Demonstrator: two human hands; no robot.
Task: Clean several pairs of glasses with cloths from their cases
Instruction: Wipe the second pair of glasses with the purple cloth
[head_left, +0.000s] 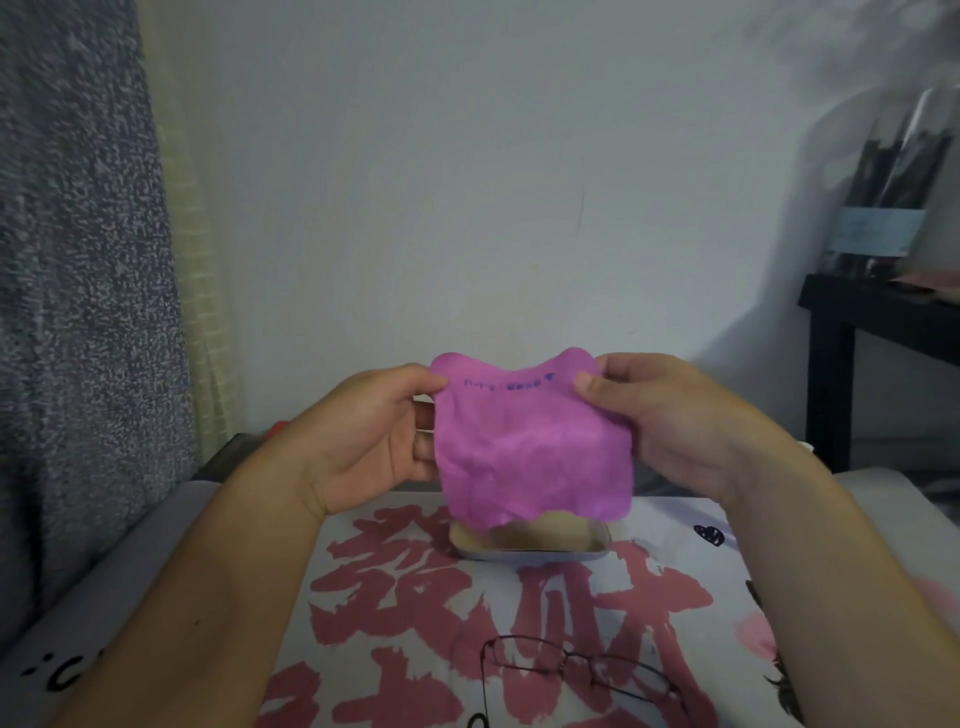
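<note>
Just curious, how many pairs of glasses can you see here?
1. The glasses lie on the table, near its front edge, below the hands. Others may be hidden or out of frame.

There is a single view, taken from a wide-angle camera on the person's head, facing forward and slightly down toward the table (363, 649) with its red-printed cover. It sits close: both forearms enter from the bottom corners, and the left hand (374, 441) and right hand (670, 415) meet above the table's middle, filling the centre of the frame. The table's near edge is cut off by the bottom border. Beyond the table's far edge the lens takes in the white wall (519, 182) (its lines bow at the frame edges). No second view shares the scene.
</note>
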